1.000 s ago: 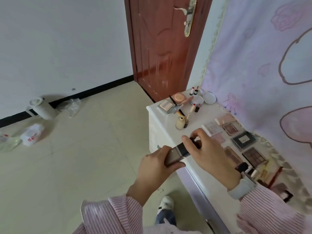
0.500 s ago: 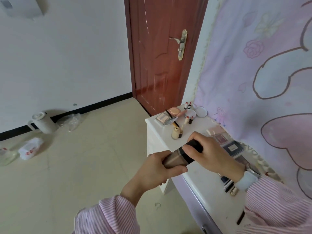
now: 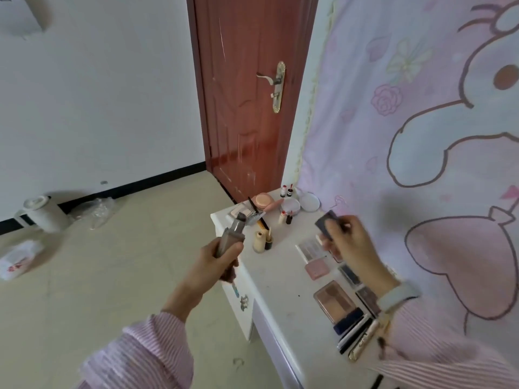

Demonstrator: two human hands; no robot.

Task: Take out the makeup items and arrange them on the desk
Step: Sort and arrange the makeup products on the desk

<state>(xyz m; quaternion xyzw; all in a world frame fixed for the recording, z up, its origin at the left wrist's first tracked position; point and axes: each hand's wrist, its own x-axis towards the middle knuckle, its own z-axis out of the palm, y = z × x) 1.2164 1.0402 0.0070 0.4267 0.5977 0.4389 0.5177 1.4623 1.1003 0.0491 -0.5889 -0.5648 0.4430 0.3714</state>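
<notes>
My left hand (image 3: 222, 258) grips a brown foundation bottle (image 3: 232, 233) upright, its pump top bare, just off the white desk's (image 3: 283, 279) left edge. My right hand (image 3: 349, 244) holds the bottle's dark cap (image 3: 325, 222) above the desk's middle. Several flat palettes (image 3: 334, 301) lie in rows on the right side of the desk. At the far end stand small lipsticks (image 3: 284, 190), round compacts (image 3: 309, 202) and a cream bottle (image 3: 259, 241).
A red-brown door (image 3: 247, 108) stands behind the desk. A pink cartoon cloth (image 3: 421, 136) hangs along the right. On the floor at the left are a white bin (image 3: 42, 213) and plastic bags (image 3: 16, 259).
The hands have come apart: the right hand pulled the dark cap off the bottle and moved right over the desk. The left hand tilted the bottle upright. The camera lifted.
</notes>
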